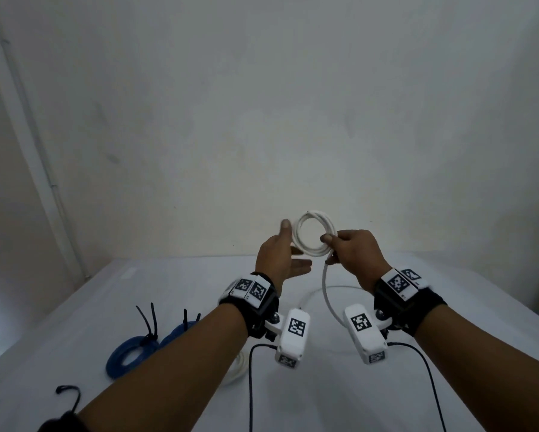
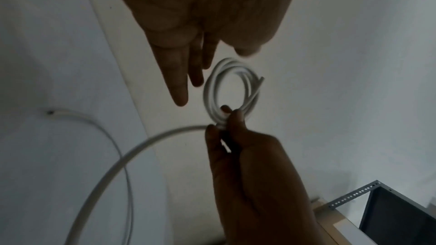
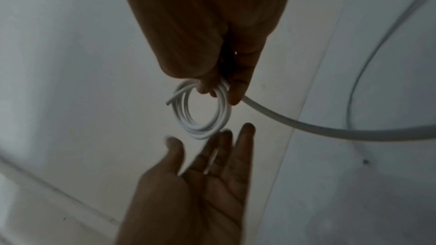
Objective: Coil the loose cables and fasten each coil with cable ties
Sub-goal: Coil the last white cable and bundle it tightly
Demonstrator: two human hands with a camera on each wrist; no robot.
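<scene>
One white coil (image 1: 240, 367) half-hidden behind forearm

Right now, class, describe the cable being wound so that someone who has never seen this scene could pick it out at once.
Start at the white table and look above its far edge, where both hands are raised. The right hand pinches a small white coil, with the open left hand beside it. Unlike the blue coils lying tied on the table, it is white, held in the air, and trails a loose tail downward.

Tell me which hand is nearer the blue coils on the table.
Left. The left hand is raised, open beside the white coil, on the same side as the blue coils. The right hand pinches the white coil, farther to the right.
</scene>
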